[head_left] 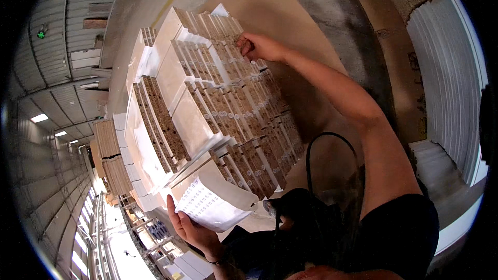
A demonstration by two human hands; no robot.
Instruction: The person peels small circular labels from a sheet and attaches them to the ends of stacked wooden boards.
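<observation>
My left hand (196,234) holds a white sheet of paper (215,205) printed with rows of small marks. The sheet curls over and lies in front of the lower end of a stack of boards. At the far end of the stack, my right hand (255,46) has its fingers curled against the edges of the chipboard panels (244,119). Whatever those fingers pinch, if anything, is hidden. The panels have white faces and bare brown edges, and small round white spots run in rows along these edges.
More white boards (158,124) lie on the stack's left side. Another pile of white panels (451,88) stands at the right. Brown sheet material (295,15) covers the floor beside the stack. A black cable (324,135) loops near my body. Further stacks (109,150) stand at the left.
</observation>
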